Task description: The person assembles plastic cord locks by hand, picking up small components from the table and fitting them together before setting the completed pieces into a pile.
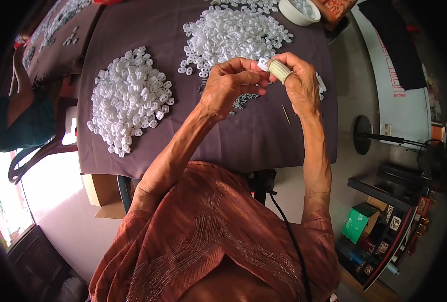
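Over the table, my left hand is closed, its thumb and forefinger pinching at a small white plastic piece. My right hand wraps its fingers round a ribbed cream-coloured handle, whose end meets the white piece. Whatever tip the handle has is hidden. Behind my hands lies a big heap of white oval two-holed plastic pieces. Under my left fingers, a small pile of grey metal bits is partly covered.
A second heap of white pieces sits on the left of the brown tablecloth. A thin wooden stick lies near my right wrist. A white bowl stands at the far right. Another person's arm shows at left.
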{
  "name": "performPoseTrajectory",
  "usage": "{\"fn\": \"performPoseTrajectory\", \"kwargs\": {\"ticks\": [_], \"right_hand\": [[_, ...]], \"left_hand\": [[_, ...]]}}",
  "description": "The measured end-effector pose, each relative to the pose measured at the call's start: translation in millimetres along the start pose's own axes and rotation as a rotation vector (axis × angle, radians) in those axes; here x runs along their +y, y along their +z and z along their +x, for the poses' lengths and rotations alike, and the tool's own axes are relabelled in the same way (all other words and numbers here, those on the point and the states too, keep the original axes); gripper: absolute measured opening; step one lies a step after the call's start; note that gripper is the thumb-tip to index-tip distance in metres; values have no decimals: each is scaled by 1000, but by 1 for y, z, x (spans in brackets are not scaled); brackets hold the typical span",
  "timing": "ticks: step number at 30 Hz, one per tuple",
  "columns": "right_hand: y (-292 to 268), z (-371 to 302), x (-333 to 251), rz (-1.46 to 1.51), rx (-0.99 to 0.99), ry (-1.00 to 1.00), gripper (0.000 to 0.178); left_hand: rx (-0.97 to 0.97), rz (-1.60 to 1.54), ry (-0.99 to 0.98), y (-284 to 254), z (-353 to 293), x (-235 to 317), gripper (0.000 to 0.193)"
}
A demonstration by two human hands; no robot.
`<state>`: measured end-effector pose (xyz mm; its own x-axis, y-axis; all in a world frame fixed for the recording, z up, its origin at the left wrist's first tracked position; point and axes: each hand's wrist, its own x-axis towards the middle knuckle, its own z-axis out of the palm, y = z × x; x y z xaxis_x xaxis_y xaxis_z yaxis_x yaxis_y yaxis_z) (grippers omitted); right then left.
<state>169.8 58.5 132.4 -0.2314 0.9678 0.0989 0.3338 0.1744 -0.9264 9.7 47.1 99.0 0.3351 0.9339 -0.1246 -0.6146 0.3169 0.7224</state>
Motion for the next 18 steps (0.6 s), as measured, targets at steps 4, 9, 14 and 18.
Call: {"fn": "performPoseTrajectory", "kwargs": {"ticks": [4,9,14,18], "right_hand": [[6,-1,-3,21,-24,-1,23],[1,3,2,-97,-44,-60,24],[-14,-5,62,-104,71,161,19],[-8,-18,109,-247,45,294,19]], "left_hand": [[62,-27,27,-4,2,-1,9],[142,48,128,-34,-1,11,13],[84,-231,155,-168,-16,40,13],[450,-282,310,-188,-47,46,15]]}}
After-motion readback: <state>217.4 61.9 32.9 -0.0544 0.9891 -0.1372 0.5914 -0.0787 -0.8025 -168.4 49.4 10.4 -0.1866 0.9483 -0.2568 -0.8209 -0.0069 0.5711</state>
